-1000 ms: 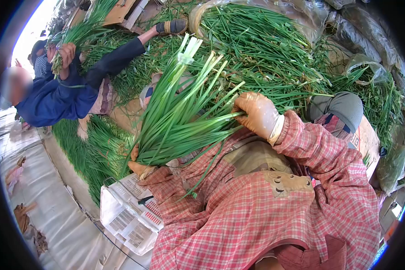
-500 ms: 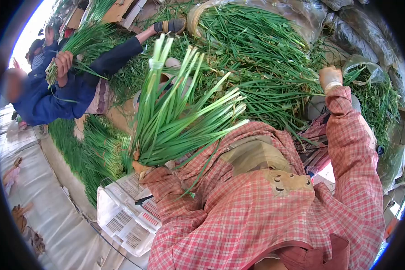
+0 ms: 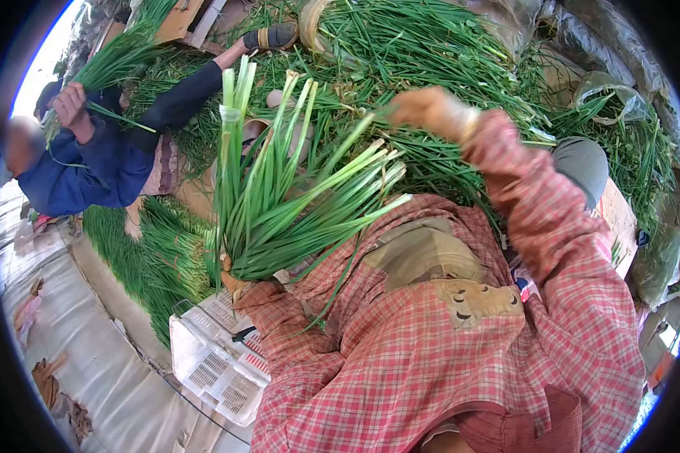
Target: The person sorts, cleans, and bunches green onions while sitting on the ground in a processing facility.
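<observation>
My left hand [image 3: 234, 281] is closed around the lower, leafy part of a loose bunch of garlic chives [image 3: 279, 215]. The pale stem ends fan up and to the right, and a whitish band circles some of them near the top left. My right hand [image 3: 427, 109] is beside the bunch's upper right edge, over the heap of loose chives [image 3: 431, 60]. Motion smears its fingers, so whether they hold a stem cannot be made out. A pale wrap is around the right wrist.
A co-worker in blue [image 3: 91, 170] at the left holds another green bunch [image 3: 117, 57]. Stacked chives [image 3: 174, 241] lie at lower left, near a white plastic basket [image 3: 204, 355]. Clear plastic bags [image 3: 616, 102] are at the right; a pale sheet [image 3: 91, 325] covers the left side.
My right hand has swung left from the far right of the heap to beside the held bunch. The left hand keeps its grip almost in place. The co-worker's bunch has risen and shifted left.
</observation>
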The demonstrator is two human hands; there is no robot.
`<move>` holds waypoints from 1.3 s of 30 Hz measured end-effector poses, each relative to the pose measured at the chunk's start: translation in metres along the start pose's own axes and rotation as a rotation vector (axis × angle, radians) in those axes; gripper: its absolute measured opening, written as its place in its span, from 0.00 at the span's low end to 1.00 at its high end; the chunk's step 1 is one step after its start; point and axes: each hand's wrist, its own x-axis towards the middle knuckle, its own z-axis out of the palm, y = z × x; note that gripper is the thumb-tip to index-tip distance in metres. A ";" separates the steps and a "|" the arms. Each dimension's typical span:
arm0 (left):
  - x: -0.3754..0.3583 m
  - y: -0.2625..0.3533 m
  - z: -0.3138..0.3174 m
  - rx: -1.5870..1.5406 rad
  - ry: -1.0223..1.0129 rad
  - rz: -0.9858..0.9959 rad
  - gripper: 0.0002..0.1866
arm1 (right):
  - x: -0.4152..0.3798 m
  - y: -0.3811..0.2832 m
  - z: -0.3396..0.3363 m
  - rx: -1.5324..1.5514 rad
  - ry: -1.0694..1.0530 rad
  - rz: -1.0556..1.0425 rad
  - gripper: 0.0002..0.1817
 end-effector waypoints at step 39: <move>-0.031 -0.026 -0.002 0.011 0.030 -0.017 0.19 | -0.033 -0.005 0.125 1.127 -0.012 0.351 0.42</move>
